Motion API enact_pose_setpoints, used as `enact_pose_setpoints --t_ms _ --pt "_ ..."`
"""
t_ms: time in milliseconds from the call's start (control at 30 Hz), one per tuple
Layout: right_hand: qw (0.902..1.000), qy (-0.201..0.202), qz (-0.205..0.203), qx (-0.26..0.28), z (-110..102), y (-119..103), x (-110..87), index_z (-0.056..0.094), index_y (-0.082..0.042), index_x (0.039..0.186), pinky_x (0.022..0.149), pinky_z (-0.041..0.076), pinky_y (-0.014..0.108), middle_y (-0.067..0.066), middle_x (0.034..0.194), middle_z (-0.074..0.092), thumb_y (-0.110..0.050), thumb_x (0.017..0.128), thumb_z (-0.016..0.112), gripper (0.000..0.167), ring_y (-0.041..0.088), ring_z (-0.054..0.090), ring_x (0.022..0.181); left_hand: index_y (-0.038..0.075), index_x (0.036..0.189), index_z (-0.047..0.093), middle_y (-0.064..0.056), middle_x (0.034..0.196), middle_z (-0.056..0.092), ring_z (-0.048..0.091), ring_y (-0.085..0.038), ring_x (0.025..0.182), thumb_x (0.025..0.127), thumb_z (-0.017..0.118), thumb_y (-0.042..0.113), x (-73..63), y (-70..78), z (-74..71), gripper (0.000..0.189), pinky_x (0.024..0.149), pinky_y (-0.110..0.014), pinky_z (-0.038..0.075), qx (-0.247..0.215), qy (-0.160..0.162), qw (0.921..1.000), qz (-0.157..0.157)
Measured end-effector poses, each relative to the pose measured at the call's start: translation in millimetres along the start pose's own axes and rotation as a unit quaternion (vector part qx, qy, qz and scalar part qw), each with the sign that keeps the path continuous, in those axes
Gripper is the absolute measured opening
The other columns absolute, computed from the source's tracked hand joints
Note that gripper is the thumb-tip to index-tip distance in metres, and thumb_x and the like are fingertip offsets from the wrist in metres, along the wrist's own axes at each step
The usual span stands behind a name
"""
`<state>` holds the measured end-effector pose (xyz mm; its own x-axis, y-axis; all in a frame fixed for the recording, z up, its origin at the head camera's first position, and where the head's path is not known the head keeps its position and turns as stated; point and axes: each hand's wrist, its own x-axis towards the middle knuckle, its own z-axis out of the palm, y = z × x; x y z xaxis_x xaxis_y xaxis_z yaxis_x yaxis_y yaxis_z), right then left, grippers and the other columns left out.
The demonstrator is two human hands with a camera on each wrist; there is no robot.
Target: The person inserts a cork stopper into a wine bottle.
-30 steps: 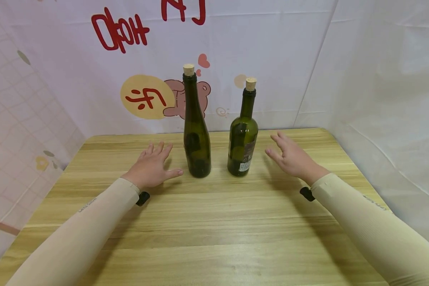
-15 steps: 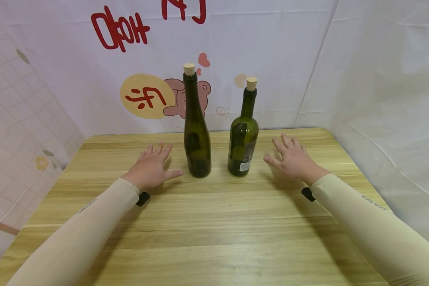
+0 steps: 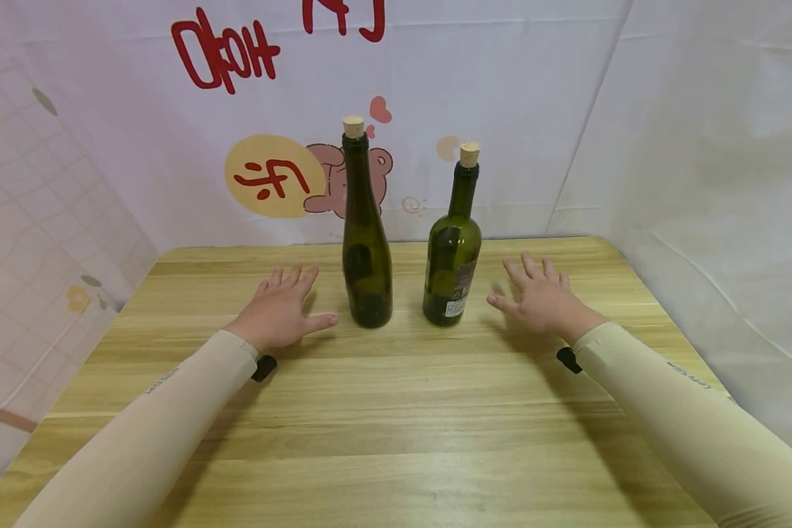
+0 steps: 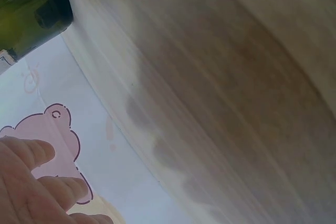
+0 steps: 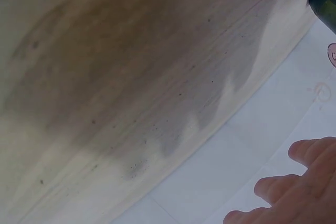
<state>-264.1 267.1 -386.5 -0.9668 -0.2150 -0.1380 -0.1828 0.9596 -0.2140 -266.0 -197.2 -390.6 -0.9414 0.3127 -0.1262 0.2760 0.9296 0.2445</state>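
Two green glass wine bottles stand upright side by side, each topped with a cork. The taller slim bottle [image 3: 367, 257] is on the left, its cork [image 3: 353, 127] pale and tapered. To its right is the shorter bottle [image 3: 450, 249], with a dark label on its side and its own cork [image 3: 469, 154]. My left hand [image 3: 279, 314] has its fingers spread, left of the tall bottle and apart from it. On the other side my right hand [image 3: 543, 297] is spread beside the shorter bottle, not touching it. In both wrist views the fingers hold nothing.
The bottles stand on a wood-grain table [image 3: 383, 440] with rounded far corners. Right behind it hangs a white printed curtain [image 3: 501, 88], with another cloth along the right side. Black wrist devices [image 3: 264, 367] show under both sleeves.
My right hand has turned and spread its fingers more, palm further down. The left hand stays put. Both bottles sit slightly further right in view, along with the backdrop.
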Motion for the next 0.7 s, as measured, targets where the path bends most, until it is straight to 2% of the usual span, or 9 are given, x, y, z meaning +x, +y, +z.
enact_pose_setpoints --t_ms 300,700 --pt "1.0 0.003 0.002 -0.001 2.0 2.6 -1.3 0.013 -0.01 0.17 0.115 0.003 0.086 0.03 0.174 -0.003 -0.078 0.101 0.037 0.1 0.063 -0.004 0.156 0.013 0.17 0.016 -0.024 0.175 0.008 0.002 -0.058 0.158 0.093 0.059 0.076 0.4 2.6 -0.8 0.109 0.125 -0.073 0.005 0.003 -0.005 1.0 -0.003" --pt "1.0 -0.002 0.004 0.001 1.8 2.6 -3.2 0.014 -0.009 0.169 0.114 0.003 0.087 0.03 0.173 -0.003 -0.078 0.101 0.038 0.1 0.065 -0.002 0.155 0.013 0.17 0.016 -0.025 0.175 0.009 0.003 -0.058 0.159 0.093 0.06 0.075 1.2 3.8 -2.8 0.109 0.125 -0.073 0.005 -0.001 -0.007 1.0 -0.004"
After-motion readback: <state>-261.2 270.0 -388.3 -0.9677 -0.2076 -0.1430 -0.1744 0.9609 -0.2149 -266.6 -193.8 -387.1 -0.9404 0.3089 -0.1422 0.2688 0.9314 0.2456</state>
